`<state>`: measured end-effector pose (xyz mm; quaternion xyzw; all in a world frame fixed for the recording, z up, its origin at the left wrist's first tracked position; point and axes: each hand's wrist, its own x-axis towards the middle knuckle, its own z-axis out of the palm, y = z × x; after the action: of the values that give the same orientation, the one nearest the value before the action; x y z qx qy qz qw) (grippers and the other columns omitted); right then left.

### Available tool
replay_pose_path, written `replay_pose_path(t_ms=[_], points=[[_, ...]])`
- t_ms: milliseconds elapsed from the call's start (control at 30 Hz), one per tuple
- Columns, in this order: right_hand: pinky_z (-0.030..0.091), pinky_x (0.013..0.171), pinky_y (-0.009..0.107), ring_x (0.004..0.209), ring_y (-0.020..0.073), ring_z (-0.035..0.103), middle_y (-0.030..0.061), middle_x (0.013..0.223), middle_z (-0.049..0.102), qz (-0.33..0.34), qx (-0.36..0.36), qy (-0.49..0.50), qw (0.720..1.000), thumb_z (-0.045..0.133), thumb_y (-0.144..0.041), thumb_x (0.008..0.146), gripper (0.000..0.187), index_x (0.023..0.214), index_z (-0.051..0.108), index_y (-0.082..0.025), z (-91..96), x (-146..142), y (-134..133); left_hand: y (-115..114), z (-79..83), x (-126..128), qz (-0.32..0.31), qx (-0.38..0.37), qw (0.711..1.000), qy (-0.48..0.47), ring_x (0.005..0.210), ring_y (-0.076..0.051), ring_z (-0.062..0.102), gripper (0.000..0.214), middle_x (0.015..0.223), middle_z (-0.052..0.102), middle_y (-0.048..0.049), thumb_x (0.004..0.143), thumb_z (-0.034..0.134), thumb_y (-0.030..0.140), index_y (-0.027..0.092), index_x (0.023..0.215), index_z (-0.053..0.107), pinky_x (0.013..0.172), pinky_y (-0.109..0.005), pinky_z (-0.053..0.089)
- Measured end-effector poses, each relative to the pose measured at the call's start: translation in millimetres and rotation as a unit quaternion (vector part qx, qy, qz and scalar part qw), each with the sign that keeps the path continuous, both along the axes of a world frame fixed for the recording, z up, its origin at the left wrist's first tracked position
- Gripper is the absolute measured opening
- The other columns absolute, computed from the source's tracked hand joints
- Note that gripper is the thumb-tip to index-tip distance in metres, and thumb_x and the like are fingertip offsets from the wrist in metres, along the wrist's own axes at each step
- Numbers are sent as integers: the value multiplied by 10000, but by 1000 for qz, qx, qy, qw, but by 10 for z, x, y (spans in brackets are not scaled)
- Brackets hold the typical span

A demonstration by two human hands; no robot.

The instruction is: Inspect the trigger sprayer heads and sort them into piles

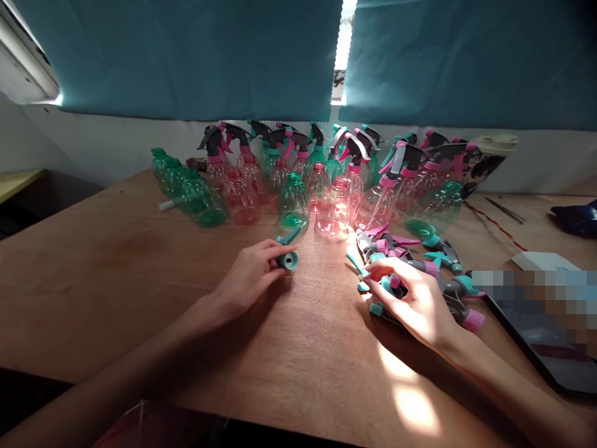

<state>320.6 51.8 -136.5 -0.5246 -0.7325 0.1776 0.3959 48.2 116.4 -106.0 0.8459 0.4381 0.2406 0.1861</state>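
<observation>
My left hand (249, 277) is closed round a trigger spray head (288, 260) just above the table. The open end of its teal collar faces me, and its teal lever sticks out on the far side. My right hand (415, 298) reaches over a pile of loose spray heads (433, 267) in grey, pink and teal. Its thumb and fingers pinch at a teal trigger spray head (356, 265) on the pile's left edge; the fingers cover part of it. Straight ahead of my left hand stands a green bottle (294, 202) without a head.
Behind stand several pink bottles (242, 196) and green bottles (200, 196), many with spray heads on. To the right lie a tablet (536, 348), a white box (543, 261), tweezers (506, 210) and a leaning patterned cup (480, 165).
</observation>
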Motion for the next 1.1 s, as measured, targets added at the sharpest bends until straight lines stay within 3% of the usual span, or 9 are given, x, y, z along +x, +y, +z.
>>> replay_pose_path(t_ms=[200,367,500,633,833,967,1100], points=[[536,749,346,833,217,653,40,892,675,-7,7,-44,999,519,-320,900,145,950,613,-223,-3,0,-22,172,126,-551,45,43,993,100,820,-190,618,361,1054,662,-42,836,604,239,200,1193,640,783,-309,471],[547,734,355,821,221,658,47,907,679,2,13,-46,999,511,-339,912,168,983,610,-223,-101,51,15,163,130,-601,35,43,995,86,782,-175,615,338,1011,676,-34,836,602,227,199,1171,643,771,-300,471],[540,767,371,871,235,663,60,942,691,-17,54,-45,997,530,-337,905,170,994,608,-215,-122,68,46,62,95,-324,-32,39,998,42,846,-167,625,302,1037,672,-22,870,594,213,216,1169,635,776,-275,478],[526,789,393,842,237,664,62,893,687,-106,138,-18,985,586,-376,880,189,975,604,-213,-41,118,109,69,46,171,-104,63,993,12,922,-184,627,260,1043,669,-48,872,608,178,185,1129,649,799,-290,496],[530,771,373,804,211,673,31,848,661,-209,189,158,946,607,-460,856,269,977,577,-222,159,356,213,188,50,969,-227,128,965,2,956,-194,625,353,1070,682,-69,834,599,29,168,1157,636,826,-313,505],[522,800,367,832,206,674,35,849,674,-237,180,189,936,587,-474,869,270,949,587,-216,257,553,57,204,57,1275,-262,155,952,-4,1049,-208,613,408,1168,665,-73,843,557,8,202,1197,616,872,-331,500],[503,821,388,888,240,665,52,900,701,-268,106,71,955,539,-525,883,316,921,636,-226,230,749,-177,264,-42,1363,-225,150,962,-22,1055,-191,618,342,1166,666,-76,882,572,82,188,1204,608,895,-325,503]])
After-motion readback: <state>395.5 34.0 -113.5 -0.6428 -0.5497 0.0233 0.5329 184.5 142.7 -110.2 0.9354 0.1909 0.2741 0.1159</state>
